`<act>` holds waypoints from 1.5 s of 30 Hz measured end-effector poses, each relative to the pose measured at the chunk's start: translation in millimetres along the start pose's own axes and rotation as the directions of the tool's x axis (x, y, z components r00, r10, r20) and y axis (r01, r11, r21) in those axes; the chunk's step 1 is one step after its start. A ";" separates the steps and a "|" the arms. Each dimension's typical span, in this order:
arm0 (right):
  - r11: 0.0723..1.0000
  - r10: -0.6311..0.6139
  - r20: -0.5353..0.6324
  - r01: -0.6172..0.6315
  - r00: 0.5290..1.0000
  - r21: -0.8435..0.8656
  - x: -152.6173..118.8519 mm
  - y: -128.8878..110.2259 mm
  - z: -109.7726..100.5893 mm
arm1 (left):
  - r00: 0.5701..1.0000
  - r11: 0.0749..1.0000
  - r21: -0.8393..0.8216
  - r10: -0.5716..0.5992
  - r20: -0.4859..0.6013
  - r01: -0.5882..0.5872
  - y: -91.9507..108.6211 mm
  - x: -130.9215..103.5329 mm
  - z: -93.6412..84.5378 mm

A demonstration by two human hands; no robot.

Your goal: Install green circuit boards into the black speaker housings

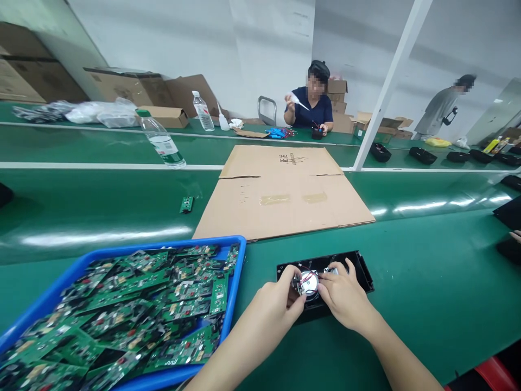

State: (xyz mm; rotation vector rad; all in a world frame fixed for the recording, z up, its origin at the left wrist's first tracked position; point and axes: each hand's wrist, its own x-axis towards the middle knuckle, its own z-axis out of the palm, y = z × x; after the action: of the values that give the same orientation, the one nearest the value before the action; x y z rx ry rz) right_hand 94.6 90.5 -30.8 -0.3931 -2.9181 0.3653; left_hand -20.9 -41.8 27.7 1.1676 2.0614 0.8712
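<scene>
A black plastic speaker housing point(365, 271) lies open side up on the green bench in front of me. Inside it sits a round silver speaker point(310, 283), with thin red and black wires looping over it. My left hand point(283, 298) is closed at the housing's left part, pinching a small wired circuit board point(298, 283) that the fingers mostly hide. Over the right part, my right hand point(345, 296) grips the housing, its thumb beside the round speaker and its fingers bent over the inside. A second silver part point(331, 270) shows partly under those fingers.
A blue tray point(240, 282) heaped with green circuit boards point(179, 293) stands at left. Flattened cardboard point(285, 206) lies ahead, near a loose board point(186, 205) and a water bottle point(163, 144). Across the bench a person point(311, 106) holds a white squeeze bottle; black cases point(423, 156) line the right.
</scene>
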 end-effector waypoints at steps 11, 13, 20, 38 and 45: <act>0.852 0.351 -0.170 -0.239 0.921 0.465 -3.0 12.3 0.5 | 0.996 0.976 -0.204 -0.082 -0.046 0.071 -8.3 11.9 13.2; 0.816 0.306 -0.195 -0.151 0.932 0.557 -3.9 14.3 -1.8 | 0.993 0.975 -0.211 -0.087 -0.075 0.069 -10.0 13.1 16.0; 0.695 0.085 -0.062 -0.014 0.994 0.719 -7.6 25.1 -15.2 | 0.985 0.978 -0.198 -0.091 -0.150 0.060 -14.4 14.8 20.4; 0.943 -0.130 -0.339 0.222 0.932 0.247 -6.1 5.4 3.7 | 0.994 0.992 -0.113 0.049 -0.093 -0.059 -17.0 15.3 30.6; 0.975 -0.188 -0.314 0.217 0.931 0.058 -6.9 1.8 1.1 | 0.995 0.995 0.076 0.076 -0.063 -0.072 -11.0 13.0 29.7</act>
State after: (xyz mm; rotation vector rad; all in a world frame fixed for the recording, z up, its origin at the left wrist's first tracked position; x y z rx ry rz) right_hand 101.4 90.0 -33.2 -0.1183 -2.5942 0.3689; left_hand -9.1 -27.3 -1.1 1.2777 2.1309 0.8858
